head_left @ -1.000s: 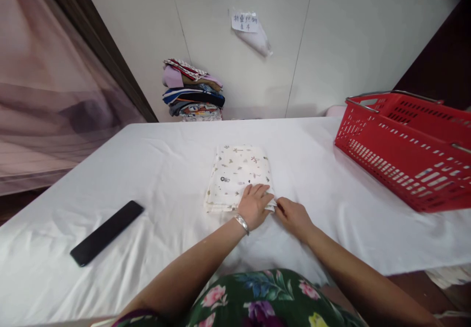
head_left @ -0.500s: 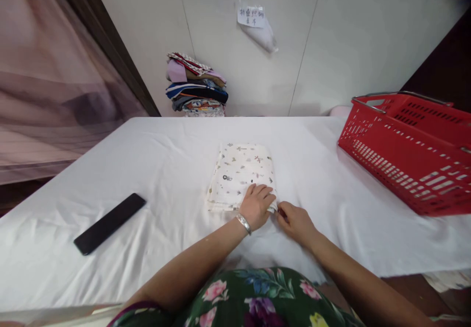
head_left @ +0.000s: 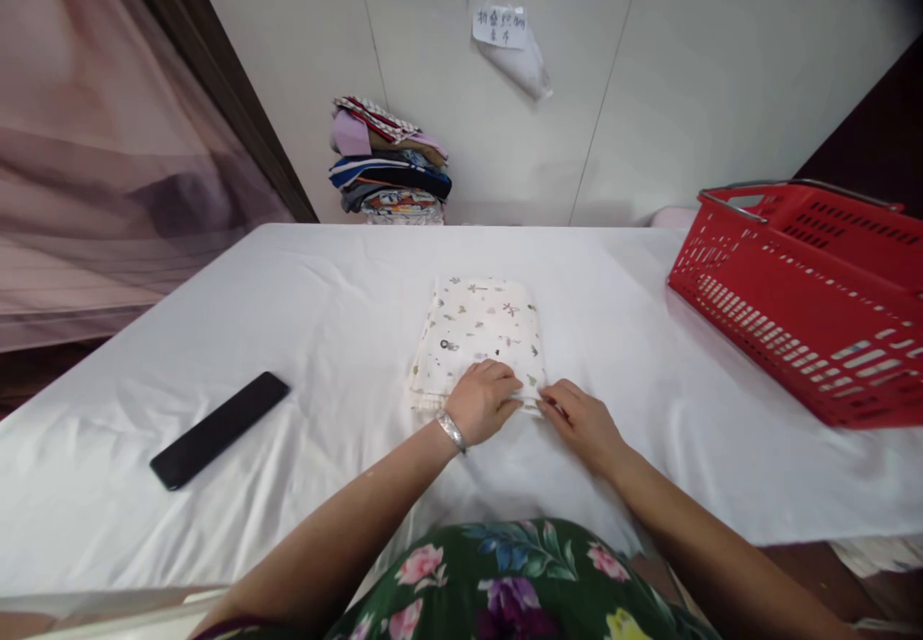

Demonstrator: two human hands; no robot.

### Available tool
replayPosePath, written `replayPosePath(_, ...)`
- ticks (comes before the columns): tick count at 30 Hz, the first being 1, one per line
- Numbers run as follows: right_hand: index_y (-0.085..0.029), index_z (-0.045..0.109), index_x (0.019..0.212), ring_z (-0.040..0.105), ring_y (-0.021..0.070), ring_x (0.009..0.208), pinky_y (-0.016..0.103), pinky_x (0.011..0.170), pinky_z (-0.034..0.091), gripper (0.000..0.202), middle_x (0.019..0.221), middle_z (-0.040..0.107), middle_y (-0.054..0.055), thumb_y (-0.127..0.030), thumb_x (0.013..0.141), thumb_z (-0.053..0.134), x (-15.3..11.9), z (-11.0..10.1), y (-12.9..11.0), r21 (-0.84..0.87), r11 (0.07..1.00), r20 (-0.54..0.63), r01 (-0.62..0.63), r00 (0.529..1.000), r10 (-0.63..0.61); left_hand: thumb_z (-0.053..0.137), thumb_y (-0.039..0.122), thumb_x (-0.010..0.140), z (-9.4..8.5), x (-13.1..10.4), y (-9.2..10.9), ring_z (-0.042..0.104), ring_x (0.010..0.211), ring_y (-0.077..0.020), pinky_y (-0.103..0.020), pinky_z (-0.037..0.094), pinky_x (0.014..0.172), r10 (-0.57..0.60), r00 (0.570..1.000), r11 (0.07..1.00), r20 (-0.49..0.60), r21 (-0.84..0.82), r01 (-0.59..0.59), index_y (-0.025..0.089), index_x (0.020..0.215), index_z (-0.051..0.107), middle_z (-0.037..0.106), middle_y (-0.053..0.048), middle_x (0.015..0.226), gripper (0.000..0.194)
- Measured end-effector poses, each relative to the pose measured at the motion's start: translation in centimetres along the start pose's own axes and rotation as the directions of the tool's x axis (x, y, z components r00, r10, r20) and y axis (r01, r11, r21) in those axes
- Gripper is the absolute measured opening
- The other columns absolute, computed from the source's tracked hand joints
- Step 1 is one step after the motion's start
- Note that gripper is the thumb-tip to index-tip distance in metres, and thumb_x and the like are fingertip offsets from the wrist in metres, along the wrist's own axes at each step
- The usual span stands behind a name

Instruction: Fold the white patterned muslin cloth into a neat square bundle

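A folded white cloth (head_left: 476,328) printed with small plants and animals lies flat on the white table cover (head_left: 338,304). At its near edge, my left hand (head_left: 483,400) is closed, fingers curled onto the hem, a silver bracelet on the wrist. My right hand (head_left: 583,426) pinches the near right corner of the cloth between thumb and fingers. Several layers show along the cloth's near and left edges. The left thumb is mostly hidden.
A long black flat object (head_left: 220,429) lies on the left of the table. A red plastic basket (head_left: 800,304) stands at the right. Behind the far edge is a stack of folded fabrics (head_left: 389,164). A handwritten label (head_left: 500,27) hangs on the wall.
My left hand has slid left along the near edge, off the cloth's right corner, and its fingers have curled in. My right hand stays at the corner, where the edge now lies flatter.
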State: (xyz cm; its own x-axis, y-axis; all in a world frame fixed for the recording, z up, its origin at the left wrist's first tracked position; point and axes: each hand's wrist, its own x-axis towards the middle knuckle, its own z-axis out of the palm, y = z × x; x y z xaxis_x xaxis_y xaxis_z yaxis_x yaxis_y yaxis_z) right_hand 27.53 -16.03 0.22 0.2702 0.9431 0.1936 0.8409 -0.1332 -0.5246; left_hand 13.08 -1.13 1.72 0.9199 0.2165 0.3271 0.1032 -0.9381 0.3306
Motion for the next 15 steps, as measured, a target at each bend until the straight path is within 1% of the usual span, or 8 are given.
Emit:
replayPosePath(2, -0.024, 0.055, 0.095, 0.055, 0.0161, 0.076, 0.027, 0.066, 0.042, 0.026, 0.089, 0.057, 0.005, -0.033, 0.091, 0.032, -0.1, -0.1, 0.1, -0.031, 0.999, 0.003, 0.014, 1.0, -0.014, 0.05, 0.028, 0.084, 0.0, 0.2, 0.2, 0.05, 0.089, -0.0186, -0.034, 0.039, 0.08, 0.008, 1.0, 1.0, 0.014, 0.02, -0.008, 0.021, 0.092, 0.062, 0.059, -0.004, 0.091, 0.017)
replayPosePath(4, -0.023, 0.055, 0.091, 0.054, 0.0159, 0.076, 0.027, 0.067, 0.042, 0.026, 0.085, 0.056, 0.005, -0.03, 0.092, 0.03, -0.3, -0.2, 0.1, -0.02, 0.999, -0.01, 0.04, 0.999, -0.04, 0.045, 0.028, 0.087, -0.1, 0.4, 0.4, 0.05, 0.088, -0.0181, -0.034, 0.039, 0.079, 0.008, 1.0, 0.999, 0.013, 0.043, -0.008, 0.021, 0.088, 0.063, 0.059, -0.004, 0.089, 0.019)
replayPosePath(7, -0.022, 0.054, 0.09, 0.054, 0.016, 0.076, 0.027, 0.067, 0.042, 0.025, 0.083, 0.056, 0.005, -0.028, 0.091, 0.03, -0.8, -0.1, -0.1, -0.018, 0.993, 0.014, 0.119, 0.993, -0.119, 0.039, 0.024, 0.089, -0.4, 0.3, 0.6, 0.05, 0.085, -0.0173, -0.032, 0.038, 0.077, 0.052, 0.999, 0.996, 0.008, 0.068, -0.053, 0.02, 0.084, 0.063, 0.059, -0.004, 0.085, 0.024)
replayPosePath(9, -0.021, 0.054, 0.093, 0.054, 0.0164, 0.077, 0.027, 0.066, 0.042, 0.024, 0.085, 0.056, 0.006, -0.026, 0.091, 0.03, -1.3, 0.0, -0.2, -0.057, 0.984, 0.057, 0.168, 0.985, -0.164, 0.038, 0.021, 0.089, -0.5, -0.1, 0.7, 0.049, 0.084, -0.0168, -0.032, 0.037, 0.076, 0.107, 0.994, 0.99, 0.003, 0.087, -0.107, 0.02, 0.082, 0.062, 0.059, -0.004, 0.084, 0.025)
replayPosePath(11, -0.02, 0.053, 0.094, 0.053, 0.0162, 0.076, 0.027, 0.065, 0.042, 0.023, 0.086, 0.057, 0.007, -0.025, 0.091, 0.031, -1.6, 0.1, -0.3, -0.095, 0.979, 0.08, 0.182, 0.981, -0.174, 0.038, 0.019, 0.089, -0.5, -0.7, 0.8, 0.049, 0.083, -0.0161, -0.031, 0.037, 0.076, 0.144, 0.989, 0.985, -0.017, 0.096, -0.142, 0.02, 0.081, 0.062, 0.059, -0.004, 0.083, 0.025)
replayPosePath(15, -0.02, 0.052, 0.093, 0.053, 0.0155, 0.076, 0.026, 0.065, 0.042, 0.018, 0.087, 0.057, 0.006, -0.029, 0.09, 0.037, -2.0, 0.3, -0.7, -0.112, 0.969, 0.066, 0.218, 0.975, -0.212, 0.042, 0.017, 0.087, -0.2, -1.9, 0.7, 0.049, 0.079, -0.0142, -0.029, 0.037, 0.073, 0.172, 0.982, 0.982, -0.083, 0.094, -0.164, 0.019, 0.083, 0.062, 0.059, -0.003, 0.08, 0.021)
